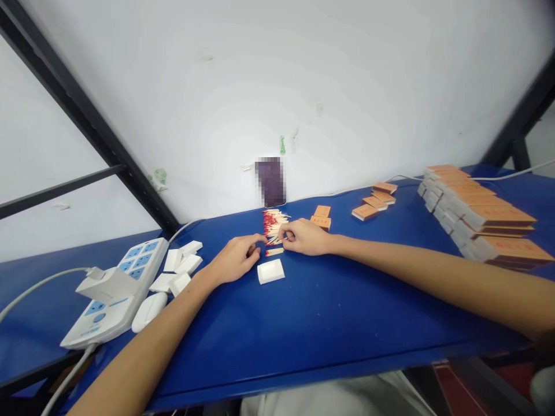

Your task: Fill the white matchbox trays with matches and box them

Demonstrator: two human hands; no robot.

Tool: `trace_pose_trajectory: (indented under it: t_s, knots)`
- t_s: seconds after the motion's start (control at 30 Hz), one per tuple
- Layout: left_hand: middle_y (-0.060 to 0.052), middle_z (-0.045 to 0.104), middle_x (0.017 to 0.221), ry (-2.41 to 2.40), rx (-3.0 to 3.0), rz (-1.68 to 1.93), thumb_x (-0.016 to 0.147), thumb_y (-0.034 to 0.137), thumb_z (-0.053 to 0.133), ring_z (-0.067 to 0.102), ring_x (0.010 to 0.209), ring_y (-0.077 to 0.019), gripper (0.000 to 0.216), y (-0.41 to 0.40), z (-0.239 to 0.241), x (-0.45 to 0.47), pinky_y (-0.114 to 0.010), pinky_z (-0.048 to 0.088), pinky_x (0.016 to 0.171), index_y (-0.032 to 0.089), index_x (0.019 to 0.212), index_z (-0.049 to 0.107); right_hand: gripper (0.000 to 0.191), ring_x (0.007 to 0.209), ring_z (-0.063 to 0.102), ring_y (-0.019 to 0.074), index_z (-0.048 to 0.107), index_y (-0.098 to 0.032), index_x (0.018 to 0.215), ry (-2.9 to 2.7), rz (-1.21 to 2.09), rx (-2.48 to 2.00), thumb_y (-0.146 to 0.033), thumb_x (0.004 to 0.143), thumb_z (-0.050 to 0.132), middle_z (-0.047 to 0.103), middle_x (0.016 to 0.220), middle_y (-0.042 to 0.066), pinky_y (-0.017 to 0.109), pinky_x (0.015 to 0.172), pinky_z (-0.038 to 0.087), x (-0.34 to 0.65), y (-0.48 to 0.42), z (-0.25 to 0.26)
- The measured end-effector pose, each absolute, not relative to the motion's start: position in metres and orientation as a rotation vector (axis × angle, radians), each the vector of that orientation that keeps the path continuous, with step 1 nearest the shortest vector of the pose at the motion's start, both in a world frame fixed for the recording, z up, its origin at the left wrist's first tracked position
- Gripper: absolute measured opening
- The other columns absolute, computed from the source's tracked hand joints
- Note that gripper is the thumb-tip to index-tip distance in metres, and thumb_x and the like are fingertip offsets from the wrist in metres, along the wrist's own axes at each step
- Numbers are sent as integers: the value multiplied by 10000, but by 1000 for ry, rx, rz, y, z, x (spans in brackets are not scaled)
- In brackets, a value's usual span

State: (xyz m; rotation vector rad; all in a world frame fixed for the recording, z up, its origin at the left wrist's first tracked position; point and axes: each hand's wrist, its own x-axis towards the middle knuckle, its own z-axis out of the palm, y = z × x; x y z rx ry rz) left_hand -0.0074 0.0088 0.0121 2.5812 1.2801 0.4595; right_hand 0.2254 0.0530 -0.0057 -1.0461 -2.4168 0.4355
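Note:
A pile of loose red-tipped matches (pixel 273 222) lies on the blue table between my hands. My left hand (pixel 237 258) is at the red-headed side; its index finger reaches to the heads, with the thumb apart and nothing visible between them. From the other side my right hand (pixel 304 237) has its bent fingers and thumb closed at the bare ends of a few matches at the pile's near edge. Its exact grip is partly hidden. A small separate row of matches (pixel 274 252) lies just nearer. Close below sits a white inner matchbox tray (pixel 271 271).
Several white trays (pixel 189 264), a white rounded case (pixel 149 312) and a power strip (pixel 125 283) with a plugged-in charger stand left. Orange matchboxes (pixel 321 223) lie behind my right hand, others (pixel 376 200) farther right. A tall matchbox stack (pixel 481 214) is at right.

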Motion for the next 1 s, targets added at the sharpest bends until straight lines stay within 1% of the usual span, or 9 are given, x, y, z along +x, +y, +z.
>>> trace_pose_trajectory:
  t_s: [0.1,0.2,0.37,0.5,0.57,0.63,0.7,0.9,1.0]
  knots:
    - [40,521,649,1274,2556,481,888,218,431,450,561,-110,248,8,13,-7,-229,335,575,182,1062,604,95,601,513,109,655,-191,829,-2421,426,-1047,-227,778,584,621,679,-20,222,577,285,225,52,-5]
    - [34,534,668,1259,2565,464,875,204,438,445,565,-107,241,9,13,-7,-228,334,574,186,1027,624,101,603,511,109,655,-190,823,-2424,426,-1046,-227,780,572,615,678,-21,223,572,281,225,52,-4]
    - [18,582,686,1298,2561,459,890,202,419,480,574,-115,301,11,11,-8,-236,354,595,180,1099,634,130,598,501,106,669,-193,860,-2423,449,-1046,-217,778,571,596,654,-29,220,575,285,225,52,-4]
    - [22,581,682,1296,2559,483,893,198,415,492,579,-119,304,11,10,-8,-239,362,603,175,1125,610,133,593,495,105,672,-188,864,-2421,445,-1048,-223,789,569,589,648,-27,221,578,282,225,52,-4]
    - [26,580,694,1280,2565,488,897,201,412,491,589,-120,347,9,11,-8,-238,363,608,182,1202,578,132,592,492,106,671,-187,864,-2425,447,-1046,-222,787,569,587,647,-26,221,576,279,225,52,-4]
    - [21,595,746,1247,2601,462,898,198,412,496,618,-124,414,7,13,-8,-239,368,626,204,1291,541,121,589,488,105,666,-188,850,-2431,448,-1042,-213,780,570,580,640,-29,220,573,279,225,52,-3]
    - [10,602,794,1213,2641,413,899,195,412,504,656,-130,456,6,15,-8,-242,371,649,229,1339,526,107,584,481,104,660,-189,833,-2436,445,-1039,-202,773,572,573,634,-32,219,572,280,225,52,-3]
    - [-25,609,862,1208,2694,335,915,233,408,528,732,-156,437,7,17,-8,-266,381,700,242,1318,577,104,584,482,105,662,-187,835,-2441,449,-1052,-202,773,580,576,650,-25,221,576,279,225,51,-1]
    - [-26,603,829,1244,2678,334,913,241,408,524,715,-157,431,7,17,-7,-269,382,686,219,1304,588,106,593,483,109,661,-188,832,-2447,442,-1052,-202,766,579,577,651,-24,224,580,273,226,51,-1]
